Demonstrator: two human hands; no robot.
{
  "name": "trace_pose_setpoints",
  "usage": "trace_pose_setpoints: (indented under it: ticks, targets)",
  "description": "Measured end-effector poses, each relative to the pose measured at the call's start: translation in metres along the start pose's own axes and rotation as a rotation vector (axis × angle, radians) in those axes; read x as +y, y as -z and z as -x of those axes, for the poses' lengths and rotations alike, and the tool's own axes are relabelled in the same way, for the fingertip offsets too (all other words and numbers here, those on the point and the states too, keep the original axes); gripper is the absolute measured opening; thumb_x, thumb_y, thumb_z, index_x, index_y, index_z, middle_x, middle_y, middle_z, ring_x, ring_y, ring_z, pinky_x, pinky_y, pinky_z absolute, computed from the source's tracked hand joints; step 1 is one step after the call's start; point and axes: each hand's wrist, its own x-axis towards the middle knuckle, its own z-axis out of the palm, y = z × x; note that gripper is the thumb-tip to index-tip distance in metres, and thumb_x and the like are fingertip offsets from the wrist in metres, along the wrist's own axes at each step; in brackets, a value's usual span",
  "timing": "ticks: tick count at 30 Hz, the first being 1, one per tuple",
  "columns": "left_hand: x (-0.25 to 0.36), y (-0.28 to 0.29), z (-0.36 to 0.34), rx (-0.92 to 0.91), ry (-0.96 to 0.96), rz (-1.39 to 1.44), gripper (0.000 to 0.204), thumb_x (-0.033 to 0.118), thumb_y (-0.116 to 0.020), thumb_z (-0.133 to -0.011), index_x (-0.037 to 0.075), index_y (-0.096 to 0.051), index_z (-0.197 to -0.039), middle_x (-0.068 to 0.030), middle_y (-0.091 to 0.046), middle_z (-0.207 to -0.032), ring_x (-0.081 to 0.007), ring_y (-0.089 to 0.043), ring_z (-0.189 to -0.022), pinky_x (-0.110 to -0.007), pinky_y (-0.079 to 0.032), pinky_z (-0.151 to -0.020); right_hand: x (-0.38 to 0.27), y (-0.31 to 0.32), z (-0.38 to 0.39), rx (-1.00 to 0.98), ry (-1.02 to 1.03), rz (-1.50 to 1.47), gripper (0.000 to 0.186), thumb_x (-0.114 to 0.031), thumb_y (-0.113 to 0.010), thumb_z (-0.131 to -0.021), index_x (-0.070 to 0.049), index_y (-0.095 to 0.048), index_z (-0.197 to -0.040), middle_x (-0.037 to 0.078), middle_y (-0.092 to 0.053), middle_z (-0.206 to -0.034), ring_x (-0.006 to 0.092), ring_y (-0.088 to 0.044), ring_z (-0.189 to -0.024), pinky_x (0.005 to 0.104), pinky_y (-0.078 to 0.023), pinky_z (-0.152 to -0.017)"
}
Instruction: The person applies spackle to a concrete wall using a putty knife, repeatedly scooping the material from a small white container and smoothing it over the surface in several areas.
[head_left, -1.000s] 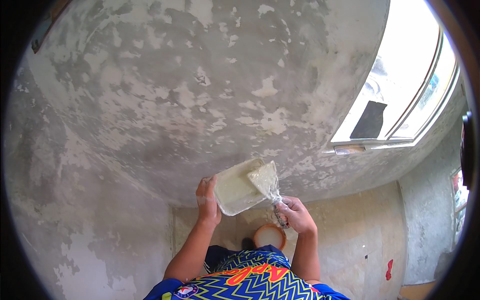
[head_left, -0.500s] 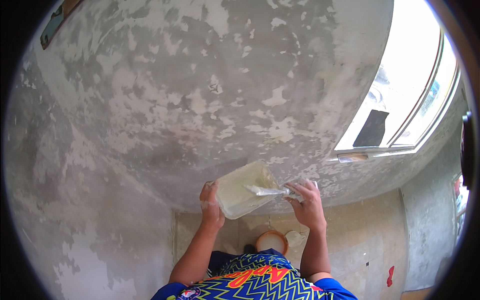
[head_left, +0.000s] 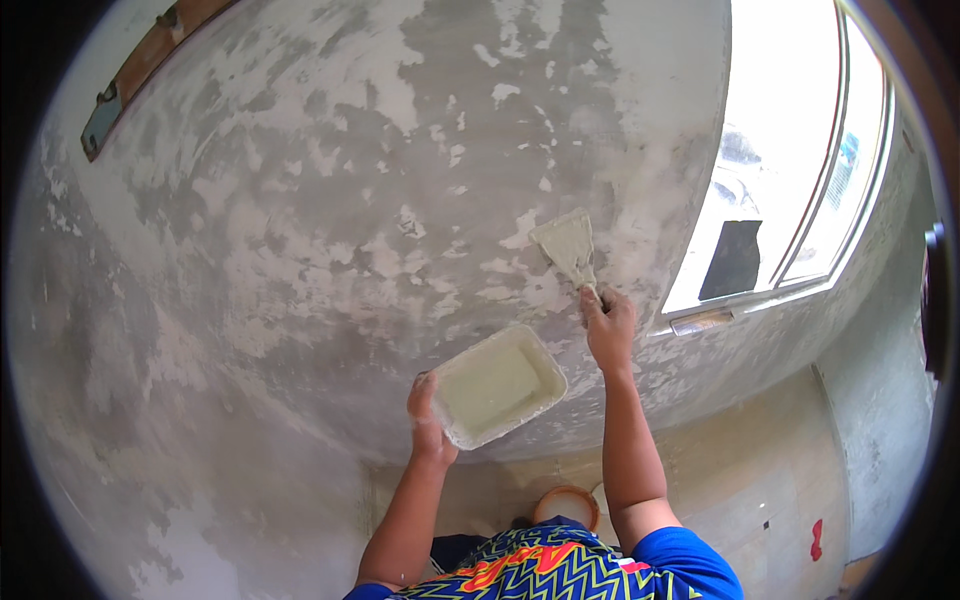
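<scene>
My left hand (head_left: 427, 415) grips the left side of a pale rectangular tub (head_left: 552, 392), tilted so that its inside faces me. Cream-coloured paste coats the inside of the tub. In my right hand (head_left: 610, 325) is a putty knife (head_left: 568, 245), held by its handle with the wide blade pointing up. Paste covers the blade, which is at the patchy grey and white wall (head_left: 330, 250); whether it touches the surface I cannot tell. White smears mark my left hand.
A bright window (head_left: 780, 150) with a dark sheet (head_left: 733, 260) in its lower part is at the right. Below its sill sits a small flat block (head_left: 702, 323). On the floor stand an orange-rimmed bucket (head_left: 568, 492) and a red scrap (head_left: 817, 540).
My right hand has lifted the putty knife out of the tub and raised it up in front of the wall. The tub stays in my left hand. The view has shifted somewhat.
</scene>
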Motion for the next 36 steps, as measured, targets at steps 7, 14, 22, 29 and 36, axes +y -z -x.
trace_pose_setpoints:
  ticks: [7, 14, 22, 29, 36]
  targets:
    - [0.009, 0.009, 0.009, 0.024, 0.052, 0.017, 0.033, 0.038, -0.06, -0.101, 0.01, -0.06, -0.119, -0.0066, -0.065, -0.118, -0.0226, -0.062, -0.111, -0.04, -0.052, -0.098, 0.083, -0.004, 0.052, -0.026, -0.3, -0.143, 0.048, -0.03, -0.072, -0.097, 0.004, -0.059, -0.067, 0.007, -0.049, -0.055, 0.0147, -0.044, -0.054, 0.0373, -0.036, -0.054]
    - [-0.013, 0.019, 0.015, 0.072, 0.092, -0.003, 0.036, 0.038, -0.059, -0.102, 0.008, -0.061, -0.123, -0.0074, -0.067, -0.118, -0.0242, -0.065, -0.111, -0.04, -0.052, -0.098, 0.055, 0.025, 0.078, 0.147, -0.201, 0.036, 0.054, -0.033, -0.073, -0.096, 0.004, -0.048, -0.066, 0.011, -0.042, -0.06, 0.0233, -0.036, -0.058, 0.0427, -0.031, -0.056]
    - [-0.104, 0.051, -0.031, 0.08, 0.157, -0.064, 0.032, 0.034, -0.063, -0.1, 0.009, -0.062, -0.12, -0.0063, -0.066, -0.116, -0.0233, -0.064, -0.112, -0.04, -0.052, -0.098, -0.071, 0.015, 0.016, 0.07, 0.048, -0.016, 0.044, -0.029, -0.073, -0.095, 0.006, -0.056, -0.076, 0.017, -0.048, -0.061, 0.0313, -0.039, -0.058, 0.0421, -0.036, -0.057]
    - [-0.153, 0.039, -0.039, 0.264, 0.232, -0.127, 0.032, 0.034, -0.068, -0.097, 0.009, -0.063, -0.115, -0.0054, -0.066, -0.113, -0.0203, -0.064, -0.105, -0.039, -0.053, -0.09, -0.02, 0.014, 0.03, -0.009, 0.026, 0.057, 0.037, -0.025, -0.072, -0.094, 0.006, -0.061, -0.079, 0.024, -0.053, -0.065, 0.0399, -0.043, -0.058, 0.0459, -0.038, -0.057]
    - [-0.167, 0.053, -0.069, 0.29, 0.161, -0.226, 0.035, 0.036, -0.075, -0.091, 0.007, -0.069, -0.109, -0.0045, -0.067, -0.095, -0.0197, -0.065, -0.089, -0.039, -0.053, -0.076, 0.04, 0.035, 0.093, -0.03, -0.157, 0.247, 0.049, -0.034, -0.072, -0.097, 0.005, -0.058, -0.071, 0.014, -0.048, -0.057, 0.0262, -0.041, -0.055, 0.0437, -0.034, -0.056]
